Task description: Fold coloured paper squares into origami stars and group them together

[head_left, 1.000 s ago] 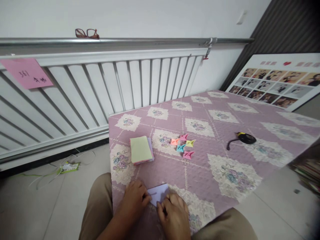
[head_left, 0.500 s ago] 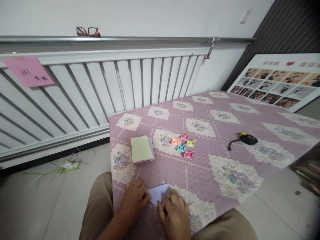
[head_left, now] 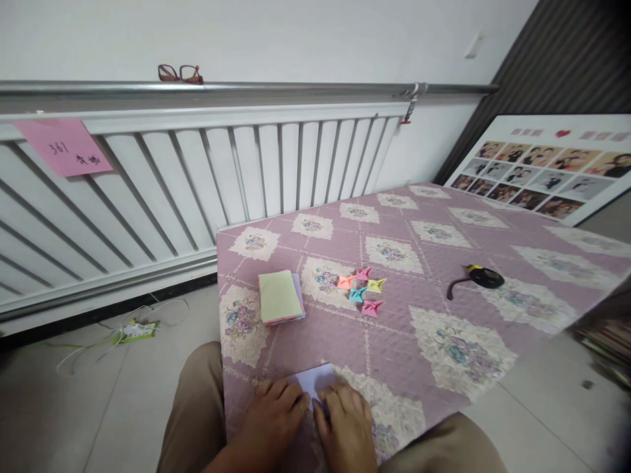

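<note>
A pale purple sheet of folding paper [head_left: 314, 380] lies at the near edge of the table, its lower part covered by my fingers. My left hand [head_left: 279, 410] rests on its left side, fingers curled and closed on the paper. From the right, my right hand [head_left: 345, 417] grips the other side, its thumb close to my left fingertips. Beyond my hands, small folded paper figures in pink [head_left: 371, 307], blue [head_left: 357, 294], yellow [head_left: 376, 286] and orange [head_left: 346, 282] sit in a cluster. To their left is a stack of square coloured paper [head_left: 280, 297], light yellow on top.
The table wears a purple flowered cloth [head_left: 394, 335]. A black object with a strap [head_left: 486, 276] lies on its right side. A photo board [head_left: 552, 164] leans at the far right. Behind runs a white radiator [head_left: 290, 164], with glasses [head_left: 180, 73] on the pipe above.
My left hand has slid right and nearer, closing in on my right hand. More of the purple paper's lower part is now covered. The camera view has tilted slightly up.
</note>
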A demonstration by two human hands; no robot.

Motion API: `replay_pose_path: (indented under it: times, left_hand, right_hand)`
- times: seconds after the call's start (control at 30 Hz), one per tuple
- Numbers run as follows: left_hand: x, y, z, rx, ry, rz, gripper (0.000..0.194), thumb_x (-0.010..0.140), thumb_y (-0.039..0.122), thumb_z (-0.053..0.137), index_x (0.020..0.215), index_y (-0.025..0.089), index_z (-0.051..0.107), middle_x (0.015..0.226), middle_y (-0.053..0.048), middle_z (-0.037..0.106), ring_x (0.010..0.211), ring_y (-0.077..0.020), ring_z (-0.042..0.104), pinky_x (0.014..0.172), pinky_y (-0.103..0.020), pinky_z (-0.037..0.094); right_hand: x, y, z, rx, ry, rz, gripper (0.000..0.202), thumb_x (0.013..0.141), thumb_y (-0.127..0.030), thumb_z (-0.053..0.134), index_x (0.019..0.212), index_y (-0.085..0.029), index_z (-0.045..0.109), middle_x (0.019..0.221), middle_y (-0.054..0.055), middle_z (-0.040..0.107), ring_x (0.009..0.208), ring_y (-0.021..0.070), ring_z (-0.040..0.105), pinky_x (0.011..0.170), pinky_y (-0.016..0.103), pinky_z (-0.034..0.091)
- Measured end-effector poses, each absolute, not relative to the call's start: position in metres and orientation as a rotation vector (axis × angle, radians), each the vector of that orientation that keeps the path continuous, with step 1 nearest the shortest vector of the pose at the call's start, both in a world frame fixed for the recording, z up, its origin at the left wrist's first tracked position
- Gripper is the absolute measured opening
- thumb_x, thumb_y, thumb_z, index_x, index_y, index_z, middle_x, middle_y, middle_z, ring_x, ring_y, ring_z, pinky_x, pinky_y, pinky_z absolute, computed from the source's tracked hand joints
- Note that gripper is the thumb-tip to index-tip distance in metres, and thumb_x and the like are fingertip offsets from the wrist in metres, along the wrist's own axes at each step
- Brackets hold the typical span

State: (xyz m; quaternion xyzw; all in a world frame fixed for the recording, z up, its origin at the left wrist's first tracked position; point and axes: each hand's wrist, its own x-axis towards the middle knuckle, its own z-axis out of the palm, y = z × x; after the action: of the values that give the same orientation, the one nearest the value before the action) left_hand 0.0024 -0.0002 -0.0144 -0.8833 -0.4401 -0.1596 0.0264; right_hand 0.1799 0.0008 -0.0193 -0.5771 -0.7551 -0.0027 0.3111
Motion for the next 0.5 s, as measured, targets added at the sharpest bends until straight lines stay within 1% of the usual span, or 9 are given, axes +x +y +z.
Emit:
replay_pose_path:
  times: [0.07, 0.13, 0.2, 0.23, 0.27, 0.33, 0.43, 0.5]
  left_hand:
    - [0.000, -0.001, -0.017, -2.746, -1.357, -0.415, 0.028, 0.097, 0.033, 0.054, 0.124, 0.026, 0.054, 0.114, -0.001, 0.062, 0.100, -0.0204, 0.053, 0.085, -0.036, 0.038]
    - [-0.002, -0.002, -0.018, -2.774, -1.368, -0.338, 0.031, 0.097, 0.034, 0.054, 0.127, 0.026, 0.053, 0.115, -0.001, 0.061, 0.100, -0.0200, 0.053, 0.085, -0.035, 0.038]
    - [-0.004, -0.001, -0.017, -2.800, -1.374, -0.320, 0.030, 0.097, 0.034, 0.054, 0.126, 0.026, 0.054, 0.115, -0.002, 0.062, 0.099, -0.0198, 0.053, 0.085, -0.035, 0.038]
    - [-0.006, -0.001, -0.016, -2.805, -1.379, -0.341, 0.029, 0.096, 0.033, 0.054, 0.125, 0.026, 0.055, 0.116, -0.002, 0.062, 0.100, -0.0200, 0.053, 0.086, -0.035, 0.038]
    - [-0.009, -0.001, -0.016, -2.802, -1.385, -0.378, 0.028, 0.096, 0.031, 0.055, 0.123, 0.027, 0.056, 0.117, -0.002, 0.063, 0.100, -0.0204, 0.053, 0.086, -0.035, 0.038]
    - [-0.015, 0.000, -0.015, -2.776, -1.410, -0.451, 0.027, 0.093, 0.026, 0.057, 0.120, 0.026, 0.058, 0.121, -0.002, 0.063, 0.103, -0.0218, 0.053, 0.087, -0.036, 0.037]
    - [-0.023, 0.003, -0.013, -2.757, -1.471, -0.457, 0.029, 0.089, 0.022, 0.060, 0.118, 0.026, 0.060, 0.123, -0.002, 0.063, 0.105, -0.0244, 0.053, 0.089, -0.040, 0.037]
    - [-0.024, 0.007, -0.012, -2.758, -1.530, -0.446, 0.026, 0.087, 0.022, 0.062, 0.113, 0.025, 0.062, 0.120, -0.001, 0.065, 0.104, -0.0250, 0.054, 0.090, -0.041, 0.038]
  right_hand:
    - [0.178, -0.002, -0.024, -1.412, -1.987, -0.083, 0.021, 0.091, -0.019, 0.047, 0.089, -0.029, 0.065, 0.086, 0.001, 0.069, 0.086, 0.0215, 0.060, 0.088, 0.039, 0.034]
    - [0.179, -0.006, -0.029, -1.350, -1.972, -0.096, 0.024, 0.093, -0.019, 0.045, 0.089, -0.030, 0.066, 0.082, -0.002, 0.069, 0.083, 0.0192, 0.061, 0.092, 0.038, 0.033]
    - [0.184, -0.010, -0.031, -1.346, -2.040, -0.055, 0.020, 0.090, -0.019, 0.051, 0.093, -0.031, 0.067, 0.082, -0.003, 0.070, 0.082, 0.0179, 0.062, 0.094, 0.037, 0.033]
    - [0.188, -0.012, -0.032, -1.343, -2.102, -0.052, 0.019, 0.088, -0.019, 0.054, 0.096, -0.030, 0.067, 0.085, -0.003, 0.071, 0.083, 0.0176, 0.063, 0.093, 0.037, 0.033]
    - [0.193, -0.014, -0.031, -1.308, -2.222, -0.052, 0.022, 0.087, -0.019, 0.058, 0.103, -0.031, 0.066, 0.092, -0.003, 0.072, 0.087, 0.0175, 0.063, 0.093, 0.036, 0.034]
    - [0.204, -0.016, -0.030, -1.268, -2.318, -0.099, 0.028, 0.084, -0.020, 0.063, 0.109, -0.031, 0.065, 0.097, -0.003, 0.073, 0.091, 0.0181, 0.064, 0.092, 0.035, 0.034]
    - [0.214, -0.017, -0.028, -1.241, -2.345, -0.130, 0.029, 0.083, -0.023, 0.065, 0.110, -0.031, 0.065, 0.099, -0.004, 0.073, 0.093, 0.0187, 0.065, 0.090, 0.035, 0.035]
    - [0.214, -0.017, -0.027, -1.255, -2.327, -0.090, 0.027, 0.082, -0.023, 0.066, 0.109, -0.031, 0.065, 0.098, -0.004, 0.073, 0.092, 0.0190, 0.065, 0.090, 0.035, 0.036]
